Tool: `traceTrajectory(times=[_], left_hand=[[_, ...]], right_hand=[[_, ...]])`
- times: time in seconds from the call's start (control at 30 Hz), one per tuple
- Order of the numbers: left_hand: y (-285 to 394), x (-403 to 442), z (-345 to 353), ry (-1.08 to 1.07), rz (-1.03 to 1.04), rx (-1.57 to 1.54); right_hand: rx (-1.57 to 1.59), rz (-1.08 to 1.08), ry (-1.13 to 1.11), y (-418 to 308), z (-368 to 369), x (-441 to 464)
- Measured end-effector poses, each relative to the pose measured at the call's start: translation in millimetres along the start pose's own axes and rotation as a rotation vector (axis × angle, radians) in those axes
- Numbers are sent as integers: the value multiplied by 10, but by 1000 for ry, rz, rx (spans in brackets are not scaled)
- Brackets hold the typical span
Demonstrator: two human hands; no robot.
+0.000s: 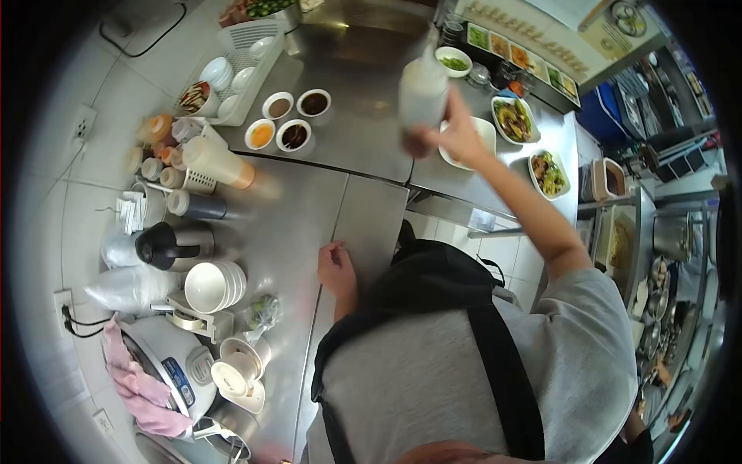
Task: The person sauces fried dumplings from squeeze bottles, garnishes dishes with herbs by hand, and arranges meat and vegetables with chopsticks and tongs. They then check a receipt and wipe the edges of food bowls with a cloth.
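My right hand [457, 138] is stretched forward over the counter with its fingers wrapped around a pale squeeze bottle [423, 91]. The bottle is blurred, its narrow tip pointing away from me. Partly hidden beneath that hand is a white square dish [485, 138]. My left hand [337, 269] rests near the seam of the steel counter [297, 201], fingers loosely curled with nothing visible in them. Beyond it, to the left, another squeeze bottle [219, 162] with a light filling leans by a white basket.
Four-sided dishes of salad [515, 121] stand at the right, near a green-filled bowl [454, 62] and a topping rack [522, 60]. Several sauce bowls [294, 135] sit at the back left. Stacked bowls [216, 286], a black-lidded jug [176, 246] and a rice cooker [170, 367] line the left wall.
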State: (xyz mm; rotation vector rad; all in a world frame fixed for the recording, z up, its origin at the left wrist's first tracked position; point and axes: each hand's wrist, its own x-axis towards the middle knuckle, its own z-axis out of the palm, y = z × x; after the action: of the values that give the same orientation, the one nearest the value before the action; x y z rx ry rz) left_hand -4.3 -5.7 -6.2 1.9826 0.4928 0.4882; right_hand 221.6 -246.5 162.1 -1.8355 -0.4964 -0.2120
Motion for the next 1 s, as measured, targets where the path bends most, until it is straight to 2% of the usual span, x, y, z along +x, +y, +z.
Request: traceTrajectory(times=[0.1,0.2,0.3,0.33,0.43,0.53,0.63,0.77,0.9,1.0], left_hand=[[52,14,24,12,5,61],[15,21,67,45,39,72],[81,-2,86,89,95,103],[119,5,90,107,118,121],[101,-18,106,64,-1,186],[26,-7,130,83,28,236],[130,-20,177,115,54,258],[223,-38,199,158,104,278],[198,-56,175,121,1,215],[208,-70,181,125,-3,207]], right_hand=[[-358,162,-7,30,-894,-6],[-810,97,-23,179,-1439,-251],[-1092,37,-104,437,-1829,-616],[-1132,53,-123,516,-1912,-714],[-1218,70,-163,680,-2134,-882],[-1226,73,-160,828,-2199,-1007],[-1191,-40,-150,907,-2221,-987],[-1202,-83,-231,850,-2149,-802],[-1235,-90,-258,857,-2132,-649],[-1206,-217,-202,903,-2075,-536]])
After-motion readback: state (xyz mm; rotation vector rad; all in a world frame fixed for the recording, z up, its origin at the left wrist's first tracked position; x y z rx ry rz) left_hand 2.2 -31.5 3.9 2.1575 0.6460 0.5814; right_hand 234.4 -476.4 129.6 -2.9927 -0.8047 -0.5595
